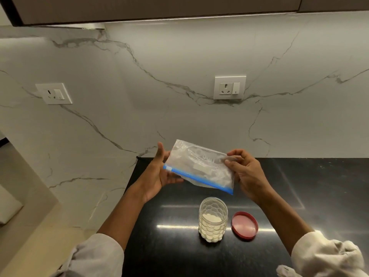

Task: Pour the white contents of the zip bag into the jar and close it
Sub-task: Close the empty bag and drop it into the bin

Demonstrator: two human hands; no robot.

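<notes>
Head: both grips, L [159, 174] & R [246, 172], hold zip bag [199, 166] above jar [213, 218].

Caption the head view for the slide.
Both hands hold the zip bag above the open jar; red lid beside it.

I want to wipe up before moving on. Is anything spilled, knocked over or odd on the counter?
Nothing stands out. The jar stands upright with white powder inside, the red lid lies flat beside it, and no powder shows on the dark counter. Both hands, left and right, hold the zip bag above the jar.
</notes>
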